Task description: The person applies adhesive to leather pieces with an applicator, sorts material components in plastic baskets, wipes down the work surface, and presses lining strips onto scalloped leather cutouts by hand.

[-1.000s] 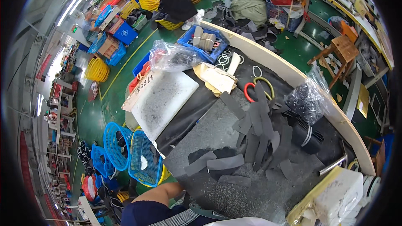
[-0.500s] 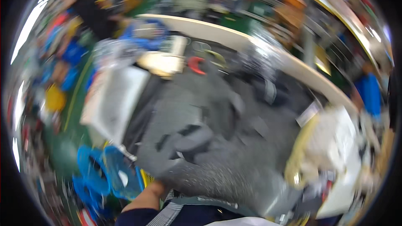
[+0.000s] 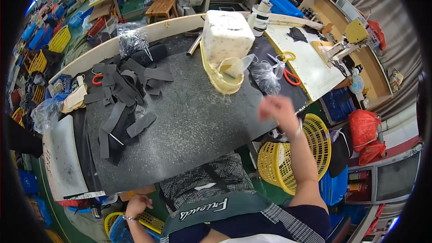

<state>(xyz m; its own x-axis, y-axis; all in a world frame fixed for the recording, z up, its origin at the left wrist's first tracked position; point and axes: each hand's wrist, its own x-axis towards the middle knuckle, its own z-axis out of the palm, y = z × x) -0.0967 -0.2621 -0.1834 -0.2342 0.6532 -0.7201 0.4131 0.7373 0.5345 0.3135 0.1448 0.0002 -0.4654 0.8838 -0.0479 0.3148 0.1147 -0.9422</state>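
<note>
Place: workshop, mfg. type
Bench: cut dk. strips, scissors
Side tbl.: prob. sewing mach.
Floor: yel. basket

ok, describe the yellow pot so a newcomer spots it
Find the dark worktable, then the white block by its far edge. The pot sits at the block's near side, beyond and left of the right hand. Unlike the block, it's yellow and open-topped, with something whitish inside.
</note>
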